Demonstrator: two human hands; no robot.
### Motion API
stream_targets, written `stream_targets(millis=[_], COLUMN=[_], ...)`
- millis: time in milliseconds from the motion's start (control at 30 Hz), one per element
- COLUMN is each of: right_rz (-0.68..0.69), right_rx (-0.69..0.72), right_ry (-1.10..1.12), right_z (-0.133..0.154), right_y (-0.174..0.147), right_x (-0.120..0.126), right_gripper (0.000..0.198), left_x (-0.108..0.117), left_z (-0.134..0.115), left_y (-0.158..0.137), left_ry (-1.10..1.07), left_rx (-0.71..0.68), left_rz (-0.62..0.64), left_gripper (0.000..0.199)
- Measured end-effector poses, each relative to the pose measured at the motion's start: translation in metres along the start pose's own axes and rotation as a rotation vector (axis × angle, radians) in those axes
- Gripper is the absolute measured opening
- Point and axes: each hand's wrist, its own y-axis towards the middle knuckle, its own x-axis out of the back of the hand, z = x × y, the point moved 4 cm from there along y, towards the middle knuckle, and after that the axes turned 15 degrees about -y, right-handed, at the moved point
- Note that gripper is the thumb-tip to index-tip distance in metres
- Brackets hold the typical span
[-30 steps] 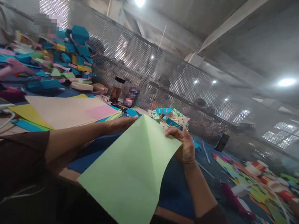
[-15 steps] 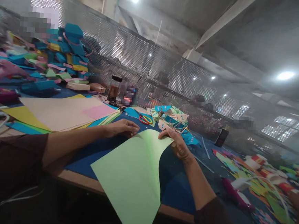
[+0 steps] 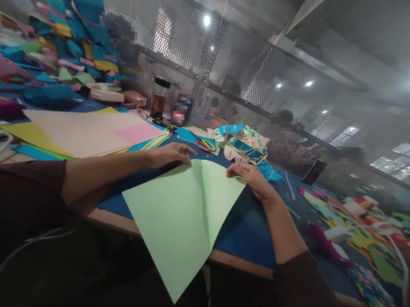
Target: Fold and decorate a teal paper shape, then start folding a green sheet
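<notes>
A light green sheet of paper [image 3: 171, 217] hangs over the front edge of the blue-topped table, one corner pointing down. It bends along a line running from its far edge toward the lower right. My left hand [image 3: 172, 154] pinches the far edge, left of that bend, its fingertips partly hidden. On the other side, my right hand [image 3: 251, 178] grips the far right corner between thumb and fingers. Just beyond the hands lie scissors with red and yellow handles [image 3: 205, 145] and a heap of cut paper pieces [image 3: 243, 144] with small printed dots.
Stacked coloured sheets [image 3: 75, 131] lie at left, below a pile of folded blue, pink and yellow pieces [image 3: 71, 50]. A lidded jar [image 3: 158, 100] and a lit phone [image 3: 180, 111] stand at the back. Rightward are a dark phone [image 3: 314, 172], a purple tool [image 3: 330, 246], a white cable and paper cut-outs.
My left fingers have come onto the sheet's far edge. The right side of the sheet has opened out flatter, and my right hand has shifted slightly right. The camera view has tilted downward.
</notes>
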Motion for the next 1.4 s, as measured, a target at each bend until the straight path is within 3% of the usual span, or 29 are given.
stream_targets(millis=[200, 533, 767, 1033, 1267, 1400], right_rz=[-0.044, -0.021, -0.010, -0.022, -0.014, -0.045], right_rx=[0.020, 0.095, 0.033, -0.002, 0.013, 0.006], right_ry=[-0.146, -0.072, -0.324, -0.534, -0.483, -0.370], right_z=[0.000, 0.015, 0.008, 0.017, 0.031, 0.022], right_y=[0.002, -0.005, -0.003, 0.023, 0.045, 0.041], right_x=[-0.005, -0.010, -0.014, -0.024, -0.032, -0.033], right_gripper=[0.039, 0.033, 0.036, 0.028, 0.011, 0.016], left_x=[0.000, -0.001, -0.002, -0.007, -0.012, -0.013], left_z=[0.002, 0.008, 0.001, 0.001, -0.007, -0.005], left_y=[0.003, 0.005, 0.001, 0.000, -0.006, -0.010], left_ry=[0.038, -0.003, 0.067, 0.037, 0.013, 0.035], left_rx=[-0.023, 0.011, -0.033, -0.052, -0.072, -0.013], left_rz=[0.020, 0.052, 0.010, 0.083, 0.113, 0.067], left_gripper=[0.045, 0.057, 0.061, 0.061, 0.057, 0.056])
